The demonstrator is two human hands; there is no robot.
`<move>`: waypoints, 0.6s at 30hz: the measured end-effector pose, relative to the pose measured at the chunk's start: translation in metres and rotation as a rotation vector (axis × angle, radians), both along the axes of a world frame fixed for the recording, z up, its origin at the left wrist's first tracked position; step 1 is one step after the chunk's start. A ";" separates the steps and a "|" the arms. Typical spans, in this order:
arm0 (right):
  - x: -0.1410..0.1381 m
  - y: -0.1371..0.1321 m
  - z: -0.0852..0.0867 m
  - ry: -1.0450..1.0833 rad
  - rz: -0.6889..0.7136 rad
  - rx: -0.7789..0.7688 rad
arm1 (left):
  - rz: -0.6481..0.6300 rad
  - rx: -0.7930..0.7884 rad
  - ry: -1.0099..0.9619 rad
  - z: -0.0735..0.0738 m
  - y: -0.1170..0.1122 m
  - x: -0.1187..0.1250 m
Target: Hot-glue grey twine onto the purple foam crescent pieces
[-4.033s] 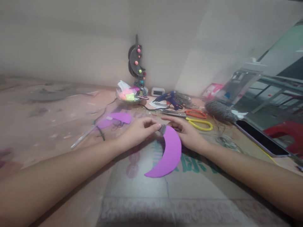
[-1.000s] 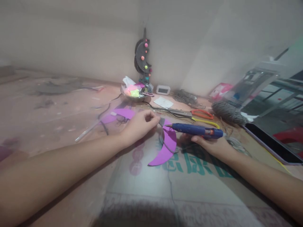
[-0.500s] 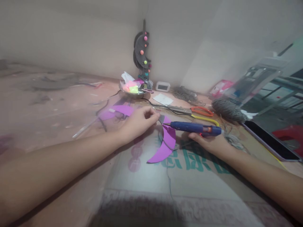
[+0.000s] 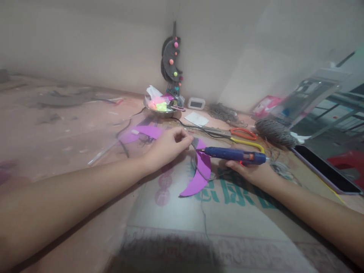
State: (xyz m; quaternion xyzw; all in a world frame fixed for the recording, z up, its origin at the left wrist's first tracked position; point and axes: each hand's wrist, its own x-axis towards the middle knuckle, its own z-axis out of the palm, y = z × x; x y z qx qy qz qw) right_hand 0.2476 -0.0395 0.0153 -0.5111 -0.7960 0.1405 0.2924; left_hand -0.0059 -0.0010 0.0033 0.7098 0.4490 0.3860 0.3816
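A purple foam crescent [image 4: 200, 175] lies on printed cardboard [image 4: 227, 212] in the middle of the view. My left hand [image 4: 167, 148] is closed in a pinch on a small grey piece [image 4: 195, 143] at the crescent's upper tip. My right hand [image 4: 250, 170] grips a blue glue gun [image 4: 236, 154] held level. The gun's nozzle points left and sits right beside the grey piece. Its thin cord trails down across the crescent and the cardboard.
Orange and yellow scissors [image 4: 241, 137], a ball of grey twine [image 4: 275, 132], a metal bowl of bright scraps [image 4: 159, 107], a dark crescent ornament [image 4: 171, 62] on the wall, a second purple piece [image 4: 148, 132] and a dark tablet [image 4: 324, 168] surround the work.
Four seconds ago my right hand rested on the crescent with no tool; now it holds the glue gun. Over the last second the nozzle has stayed at the grey piece.
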 end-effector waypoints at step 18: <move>0.000 0.001 -0.003 -0.047 -0.001 0.032 | -0.007 -0.009 0.000 0.004 -0.002 0.001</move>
